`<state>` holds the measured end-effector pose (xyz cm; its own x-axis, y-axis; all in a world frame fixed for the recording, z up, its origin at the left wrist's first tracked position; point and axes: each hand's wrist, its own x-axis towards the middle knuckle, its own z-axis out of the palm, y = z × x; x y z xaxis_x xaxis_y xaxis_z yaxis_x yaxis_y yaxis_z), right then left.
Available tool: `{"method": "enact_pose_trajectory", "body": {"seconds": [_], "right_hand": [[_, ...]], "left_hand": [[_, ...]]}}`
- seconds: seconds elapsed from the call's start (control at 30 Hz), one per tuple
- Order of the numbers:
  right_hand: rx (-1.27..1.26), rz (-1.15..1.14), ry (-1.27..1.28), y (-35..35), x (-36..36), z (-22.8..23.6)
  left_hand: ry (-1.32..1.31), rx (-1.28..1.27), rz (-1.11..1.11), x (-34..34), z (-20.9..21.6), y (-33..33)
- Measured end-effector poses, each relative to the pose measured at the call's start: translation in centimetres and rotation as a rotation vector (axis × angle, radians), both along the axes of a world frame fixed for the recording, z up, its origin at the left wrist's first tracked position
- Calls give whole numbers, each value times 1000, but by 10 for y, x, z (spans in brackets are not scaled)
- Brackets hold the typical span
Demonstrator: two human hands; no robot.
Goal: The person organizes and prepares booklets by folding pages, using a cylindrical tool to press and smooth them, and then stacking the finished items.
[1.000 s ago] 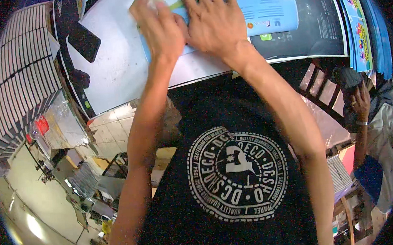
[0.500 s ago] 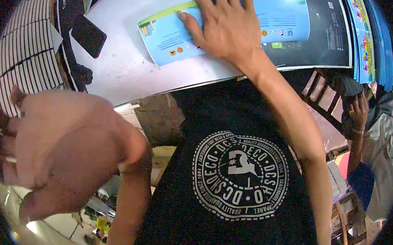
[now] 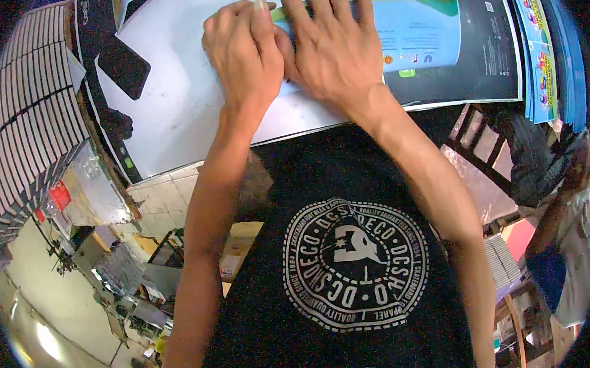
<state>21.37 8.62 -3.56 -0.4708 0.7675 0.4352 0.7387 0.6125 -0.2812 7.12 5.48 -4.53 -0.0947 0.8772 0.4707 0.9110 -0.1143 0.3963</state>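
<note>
Blue sheet (image 3: 439,37), tiny print (image 3: 414,26), perhaps logos (image 3: 407,58), left hand (image 3: 245,57) and right hand (image 3: 335,51) atop, grip flat, unclenched

Blue sheet (image 3: 421,28) partly hidden by left hand (image 3: 245,57)

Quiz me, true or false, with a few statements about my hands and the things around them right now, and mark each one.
1. The left hand and right hand both lie on the blue printed sheet. True.
2. The two hands are far apart. False: they are side by side.
3. Dark-striped stacks stand at the picture's left. True.
4. The shirt is plain white. False: it is black with a round pale print.
</note>
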Motion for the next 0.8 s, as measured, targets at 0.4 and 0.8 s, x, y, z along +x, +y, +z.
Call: {"method": "enact_pose_trajectory", "body": {"seconds": [0.4,0.8], "right_hand": [[-91,89,235,9,7,5],[143,449,948,-39,-7,90]], "left_hand": [[-106,-20,55,14,-12,-3],[157,-69,182,41,-2,2]]}}
